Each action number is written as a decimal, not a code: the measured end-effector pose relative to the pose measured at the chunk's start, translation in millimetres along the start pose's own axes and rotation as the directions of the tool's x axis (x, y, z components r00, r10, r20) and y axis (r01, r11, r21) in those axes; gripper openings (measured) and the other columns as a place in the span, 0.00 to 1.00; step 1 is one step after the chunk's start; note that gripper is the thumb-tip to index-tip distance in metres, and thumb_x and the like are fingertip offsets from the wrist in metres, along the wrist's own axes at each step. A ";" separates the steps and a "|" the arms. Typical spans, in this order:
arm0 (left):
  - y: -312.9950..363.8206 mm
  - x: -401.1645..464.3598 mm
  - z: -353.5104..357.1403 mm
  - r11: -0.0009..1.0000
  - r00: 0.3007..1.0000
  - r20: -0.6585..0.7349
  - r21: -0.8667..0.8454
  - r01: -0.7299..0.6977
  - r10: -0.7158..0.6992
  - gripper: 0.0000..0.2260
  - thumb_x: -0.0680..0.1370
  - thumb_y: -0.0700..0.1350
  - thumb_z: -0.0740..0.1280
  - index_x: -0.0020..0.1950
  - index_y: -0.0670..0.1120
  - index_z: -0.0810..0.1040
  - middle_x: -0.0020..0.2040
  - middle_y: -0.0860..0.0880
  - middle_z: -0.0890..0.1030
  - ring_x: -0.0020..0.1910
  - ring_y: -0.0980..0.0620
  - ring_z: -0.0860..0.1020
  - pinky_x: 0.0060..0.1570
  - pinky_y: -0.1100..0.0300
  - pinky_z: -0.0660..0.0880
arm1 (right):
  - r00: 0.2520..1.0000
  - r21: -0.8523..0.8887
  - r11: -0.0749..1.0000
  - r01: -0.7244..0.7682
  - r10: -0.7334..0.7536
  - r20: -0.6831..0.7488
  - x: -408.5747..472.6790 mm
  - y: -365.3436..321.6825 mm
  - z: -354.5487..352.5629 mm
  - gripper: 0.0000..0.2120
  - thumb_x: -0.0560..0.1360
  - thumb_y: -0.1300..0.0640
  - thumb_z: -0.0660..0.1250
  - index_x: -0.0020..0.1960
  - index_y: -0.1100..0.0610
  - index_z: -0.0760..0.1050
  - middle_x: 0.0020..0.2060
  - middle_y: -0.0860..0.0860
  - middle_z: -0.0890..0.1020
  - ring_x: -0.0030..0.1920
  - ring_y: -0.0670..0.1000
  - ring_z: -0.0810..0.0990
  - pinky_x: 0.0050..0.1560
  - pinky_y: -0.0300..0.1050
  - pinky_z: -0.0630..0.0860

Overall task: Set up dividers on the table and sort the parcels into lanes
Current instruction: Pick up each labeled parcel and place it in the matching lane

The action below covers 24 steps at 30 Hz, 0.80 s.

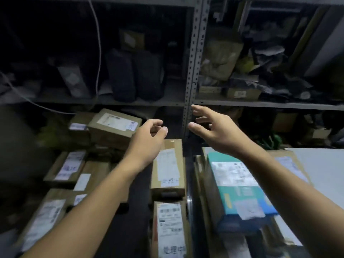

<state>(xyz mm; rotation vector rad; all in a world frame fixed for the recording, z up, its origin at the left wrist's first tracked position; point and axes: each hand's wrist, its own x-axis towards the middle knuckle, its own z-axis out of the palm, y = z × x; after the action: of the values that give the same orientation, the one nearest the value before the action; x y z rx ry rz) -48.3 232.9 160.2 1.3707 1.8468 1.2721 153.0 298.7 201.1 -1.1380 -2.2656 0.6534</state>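
Both my arms reach forward over a dark table (135, 211) covered with cardboard parcels. My left hand (149, 138) hovers with loosely curled fingers, holding nothing, above the far end of a long brown parcel (168, 168) with a white label. My right hand (214, 127) is spread with straight fingers, empty, in front of the shelf upright. A second labelled parcel (170, 229) lies nearer me in the same row. A teal and blue box (240, 190) lies under my right forearm. A tilted brown box (113, 127) sits left of my left hand.
A grey metal shelving rack (193, 71) stands behind the table, filled with dark bags and boxes. More labelled parcels (65, 168) lie at the left. A white surface (323, 170) is at the right. A pale cable (97, 53) hangs at the left.
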 end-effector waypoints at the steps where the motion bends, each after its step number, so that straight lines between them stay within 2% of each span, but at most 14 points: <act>1: -15.0 1.4 -20.1 1.000 1.000 -0.009 -0.014 0.020 -0.020 0.10 0.79 0.51 0.66 0.60 0.55 0.77 0.50 0.62 0.79 0.53 0.64 0.76 0.48 0.67 0.71 | 1.000 -0.010 1.000 0.012 -0.012 0.025 6.6 -14.3 19.4 0.29 0.77 0.43 0.66 0.76 0.48 0.65 0.67 0.47 0.77 0.62 0.43 0.78 0.54 0.31 0.68; 3: -44.4 5.0 -57.4 0.996 0.997 -0.026 -0.044 0.073 -0.074 0.10 0.79 0.48 0.67 0.59 0.52 0.78 0.52 0.56 0.81 0.53 0.58 0.78 0.53 0.62 0.74 | 0.997 -0.014 1.000 0.023 -0.022 0.068 19.8 -38.6 55.5 0.29 0.77 0.43 0.66 0.76 0.48 0.65 0.66 0.47 0.77 0.61 0.43 0.78 0.53 0.28 0.68; 4: -58.1 6.9 -74.3 0.994 0.994 -0.033 -0.055 0.098 -0.099 0.09 0.79 0.46 0.67 0.59 0.51 0.78 0.52 0.55 0.81 0.54 0.57 0.79 0.54 0.61 0.75 | 0.996 -0.004 1.000 0.022 -0.022 0.082 26.2 -49.2 71.6 0.29 0.77 0.43 0.66 0.76 0.48 0.65 0.66 0.47 0.78 0.61 0.43 0.78 0.55 0.30 0.70; 6: -84.1 11.1 -105.2 0.987 0.988 -0.045 -0.073 0.142 -0.145 0.09 0.79 0.45 0.67 0.59 0.50 0.78 0.51 0.54 0.80 0.54 0.56 0.79 0.51 0.65 0.74 | 0.994 0.004 1.000 0.001 -0.002 0.111 38.6 -66.6 103.0 0.29 0.77 0.44 0.67 0.75 0.48 0.65 0.65 0.47 0.78 0.60 0.43 0.79 0.59 0.38 0.75; 7: -96.1 14.2 -118.1 0.984 0.985 -0.050 -0.083 0.159 -0.164 0.09 0.79 0.44 0.67 0.59 0.50 0.77 0.51 0.54 0.80 0.53 0.57 0.78 0.48 0.69 0.73 | 0.991 0.006 1.000 -0.012 0.011 0.131 45.5 -73.1 117.8 0.29 0.77 0.44 0.68 0.75 0.48 0.65 0.65 0.47 0.78 0.59 0.43 0.79 0.58 0.36 0.75; 9: -118.4 23.1 -138.7 0.977 0.979 -0.053 -0.102 0.190 -0.196 0.10 0.80 0.44 0.66 0.61 0.48 0.77 0.50 0.55 0.79 0.50 0.61 0.78 0.43 0.73 0.71 | 0.984 0.016 0.999 -0.048 0.045 0.173 63.2 -81.3 145.5 0.30 0.76 0.44 0.69 0.75 0.48 0.65 0.64 0.46 0.78 0.56 0.39 0.77 0.52 0.24 0.70; 10: -128.1 29.3 -145.8 0.972 0.976 -0.047 -0.111 0.207 -0.214 0.11 0.80 0.44 0.66 0.63 0.48 0.76 0.50 0.55 0.79 0.49 0.62 0.77 0.41 0.74 0.71 | 0.980 0.020 0.997 -0.073 0.068 0.189 75.0 -81.8 158.7 0.31 0.76 0.44 0.70 0.75 0.48 0.65 0.64 0.46 0.78 0.55 0.39 0.77 0.49 0.22 0.68; 11: -137.6 37.3 -151.1 0.967 0.973 -0.038 -0.120 0.223 -0.229 0.12 0.80 0.44 0.66 0.64 0.48 0.75 0.51 0.54 0.79 0.50 0.62 0.77 0.42 0.73 0.70 | 0.975 0.019 0.994 -0.106 0.101 0.197 88.7 -80.3 171.5 0.31 0.75 0.44 0.70 0.75 0.48 0.65 0.64 0.46 0.78 0.57 0.41 0.77 0.51 0.25 0.69; 14: -164.1 69.7 -159.4 0.954 0.960 -0.041 -0.134 0.269 -0.276 0.15 0.80 0.45 0.66 0.68 0.48 0.73 0.61 0.49 0.78 0.55 0.55 0.77 0.51 0.63 0.71 | 0.942 0.063 0.952 -0.298 0.283 0.178 133.2 -63.1 207.8 0.31 0.76 0.42 0.68 0.75 0.52 0.65 0.66 0.50 0.78 0.65 0.50 0.77 0.65 0.46 0.73; 16: -182.3 96.9 -161.6 0.949 0.953 -0.065 -0.135 0.286 -0.296 0.19 0.80 0.46 0.66 0.70 0.48 0.70 0.66 0.47 0.75 0.58 0.54 0.75 0.54 0.59 0.71 | 0.901 0.133 0.894 -0.428 0.410 0.145 159.3 -45.2 233.2 0.31 0.77 0.44 0.68 0.74 0.57 0.66 0.67 0.53 0.78 0.67 0.53 0.76 0.67 0.53 0.72; 18: -200.4 125.3 -162.4 0.948 0.948 -0.093 -0.130 0.291 -0.304 0.25 0.79 0.48 0.68 0.74 0.48 0.66 0.71 0.46 0.71 0.65 0.49 0.72 0.58 0.56 0.71 | 0.849 0.157 0.834 -0.529 0.517 0.113 179.6 -26.7 258.4 0.30 0.78 0.45 0.67 0.73 0.60 0.67 0.66 0.56 0.77 0.67 0.55 0.75 0.67 0.50 0.71; 20: -217.9 152.0 -162.0 0.952 0.945 -0.133 -0.104 0.288 -0.300 0.28 0.78 0.49 0.70 0.75 0.47 0.64 0.72 0.47 0.70 0.69 0.47 0.70 0.58 0.58 0.69 | 0.796 0.176 0.777 -0.604 0.597 0.101 194.0 -10.3 282.8 0.26 0.79 0.46 0.65 0.70 0.61 0.69 0.66 0.57 0.77 0.66 0.57 0.75 0.62 0.46 0.70; 22: -233.1 173.4 -159.5 0.950 0.940 -0.144 -0.091 0.300 -0.310 0.28 0.78 0.50 0.69 0.75 0.47 0.65 0.70 0.47 0.73 0.67 0.48 0.73 0.55 0.59 0.69 | 0.749 0.231 0.718 -0.656 0.656 0.089 203.2 1.4 303.5 0.25 0.80 0.47 0.62 0.71 0.62 0.68 0.67 0.58 0.76 0.67 0.59 0.74 0.60 0.45 0.68; 24: -243.6 185.6 -154.3 0.944 0.938 -0.113 -0.074 0.322 -0.328 0.26 0.79 0.53 0.68 0.74 0.47 0.66 0.67 0.48 0.75 0.60 0.50 0.74 0.53 0.58 0.70 | 0.721 0.321 0.661 -0.678 0.683 0.118 207.8 7.7 319.6 0.24 0.81 0.47 0.59 0.71 0.62 0.69 0.66 0.59 0.77 0.65 0.59 0.76 0.64 0.46 0.71</act>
<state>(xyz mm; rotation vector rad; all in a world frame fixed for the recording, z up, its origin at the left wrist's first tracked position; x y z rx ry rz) -350.8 332.7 33.1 0.9247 2.0058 1.2443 -152.2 415.2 4.5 -1.7976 -1.5490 1.2658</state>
